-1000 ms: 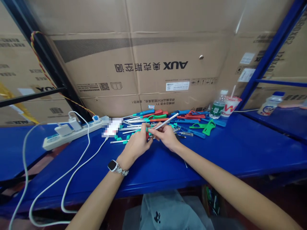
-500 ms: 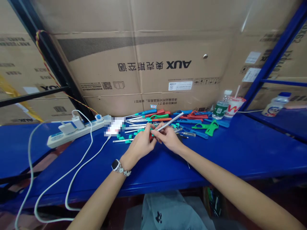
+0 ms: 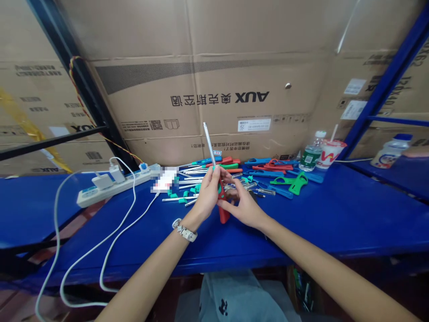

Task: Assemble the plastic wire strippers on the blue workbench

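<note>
A red-handled lighter (image 3: 224,214) with a long silver tube is held upright between my hands, its tube pointing up and slightly left. My left hand (image 3: 208,192) is closed round its upper part, near a green piece at the base of the tube. My right hand (image 3: 246,205) grips the red handle from the right with thumb and fingers. Behind my hands lie silver tubes (image 3: 191,181) with green pieces, and red, green and blue handles. Further right are blue casings (image 3: 281,191) and a green casing (image 3: 297,182).
On the blue table (image 3: 150,241), a white power strip (image 3: 110,188) with cables lies left. A water bottle (image 3: 309,156), a red-and-white cup (image 3: 330,154) and a blue-capped bottle (image 3: 392,150) stand right. A large cardboard box (image 3: 217,71) rises behind.
The silver tube has swung from pointing up-right to nearly upright, leaning left. The red handle now shows below my hands. My right hand has shifted to this handle, and the view has moved slightly.
</note>
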`<state>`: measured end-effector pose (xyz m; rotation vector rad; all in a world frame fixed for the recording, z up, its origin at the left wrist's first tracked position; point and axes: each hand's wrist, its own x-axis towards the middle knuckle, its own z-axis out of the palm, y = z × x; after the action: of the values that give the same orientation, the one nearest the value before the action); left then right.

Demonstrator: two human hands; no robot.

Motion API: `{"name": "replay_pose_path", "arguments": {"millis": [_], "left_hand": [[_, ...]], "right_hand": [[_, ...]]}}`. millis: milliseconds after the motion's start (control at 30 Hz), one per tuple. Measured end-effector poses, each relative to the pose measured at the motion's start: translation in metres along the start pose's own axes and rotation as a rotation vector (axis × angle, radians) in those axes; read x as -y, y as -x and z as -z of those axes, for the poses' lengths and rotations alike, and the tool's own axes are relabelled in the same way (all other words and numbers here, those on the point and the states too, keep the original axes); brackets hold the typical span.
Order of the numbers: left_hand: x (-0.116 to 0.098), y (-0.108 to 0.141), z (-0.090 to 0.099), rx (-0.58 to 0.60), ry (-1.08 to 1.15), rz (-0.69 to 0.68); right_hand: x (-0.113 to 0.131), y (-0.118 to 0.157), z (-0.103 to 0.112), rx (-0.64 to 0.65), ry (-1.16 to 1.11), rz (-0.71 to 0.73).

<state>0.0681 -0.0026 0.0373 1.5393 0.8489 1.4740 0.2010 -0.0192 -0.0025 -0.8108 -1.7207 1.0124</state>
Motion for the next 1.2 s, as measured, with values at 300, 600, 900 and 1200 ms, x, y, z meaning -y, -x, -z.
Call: {"name": "replay_pose_path", "arguments": {"millis": [300,600,900,1200], "left_hand": [[0.006,-0.013,0.017,-0.062,0.164,0.175],[0.009,0.012,0.031,-0.004,-0.019,0.253],[-0.024,0.053,0.092,-0.149,-0.778,0.023],[-0.003,0.031,0.064,0.071,-0.875,-0.037]], "right_hand": [[0.006,0.010,0.008,0.039,0.302,0.153],[0.005,0.004,0.011,0.099,0.479,0.130],[0.006,-0.002,0.022,0.291,0.948,0.187],[-0.001,-0.013,0.009,0.443,0.990,0.228]]}}
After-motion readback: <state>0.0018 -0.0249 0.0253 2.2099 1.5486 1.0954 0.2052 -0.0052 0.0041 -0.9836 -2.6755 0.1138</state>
